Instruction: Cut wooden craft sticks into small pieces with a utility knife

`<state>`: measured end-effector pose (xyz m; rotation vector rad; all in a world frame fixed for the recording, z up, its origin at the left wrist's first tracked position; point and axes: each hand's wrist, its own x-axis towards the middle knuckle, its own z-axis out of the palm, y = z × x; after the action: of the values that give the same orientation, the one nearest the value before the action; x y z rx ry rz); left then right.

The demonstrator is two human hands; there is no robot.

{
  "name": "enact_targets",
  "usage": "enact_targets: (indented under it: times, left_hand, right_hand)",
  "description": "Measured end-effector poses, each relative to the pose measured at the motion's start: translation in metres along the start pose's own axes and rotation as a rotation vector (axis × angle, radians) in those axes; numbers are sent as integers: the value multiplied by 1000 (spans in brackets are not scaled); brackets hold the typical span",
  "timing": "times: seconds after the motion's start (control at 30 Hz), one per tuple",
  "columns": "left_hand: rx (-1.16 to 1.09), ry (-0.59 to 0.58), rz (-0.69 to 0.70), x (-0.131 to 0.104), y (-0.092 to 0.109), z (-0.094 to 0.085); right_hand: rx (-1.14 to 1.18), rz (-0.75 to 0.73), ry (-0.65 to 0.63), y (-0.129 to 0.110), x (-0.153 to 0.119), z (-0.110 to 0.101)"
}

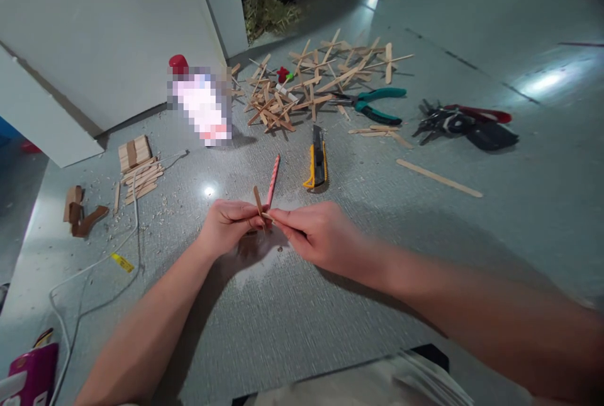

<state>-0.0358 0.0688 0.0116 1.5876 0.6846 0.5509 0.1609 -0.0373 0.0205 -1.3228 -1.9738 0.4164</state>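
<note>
Pale, creased fabric (358,390) sits closest at the bottom edge, with two bare forearms reaching past it over a grey, ribbed-looking surface (283,330). Both hands are pinched closed, thumb against fingers: the left hand (229,225) has a flat wooden stick (257,197) standing at a tilt, and the right hand (325,230) grips a small pale stick (268,218) that crosses it, so those two pieces are right between the fingertips. Just behind is one pink striped rod (274,178); can't tell if it's held or just lying there. Tool count: one ridged yellow-and-black utility knife (318,160), one pair of pliers (377,104) with smooth teal handles, and one blurry metal tool (467,126) with red and black grips. Beyond the knife there's a spiky pile of crossed wooden sticks (311,75), way too tangled to count. Single loose flat stick (438,178) off to the right, rounded ends. Over left: one brown-banded bundle (134,153), several loose sticks touching it, and one thin white cable (136,204) wearing one yellow tag (123,262).
</note>
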Motion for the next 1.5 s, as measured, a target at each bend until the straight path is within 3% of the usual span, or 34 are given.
enact_targets:
  times: [0.23,0.47,0.63,0.8,1.23,1.5]
  left_hand:
    - [82,-76,43,2,4,-2]
    - [89,-63,38,-1,3,2]
    - [89,-74,14,-1,6,6]
    - [58,-46,-25,1,5,7]
    - [-17,67,-163,1,2,10]
    - [-13,115,-178,1,3,10]
  right_hand:
    - [-5,22,-88,-1,3,-9]
    - [84,126,-78,-2,4,-6]
    - [100,124,-128,-4,6,-10]
    - [92,90,-97,-6,8,-17]
    - [145,131,-170,3,12,-24]
    - [137,129,-179,6,12,-22]
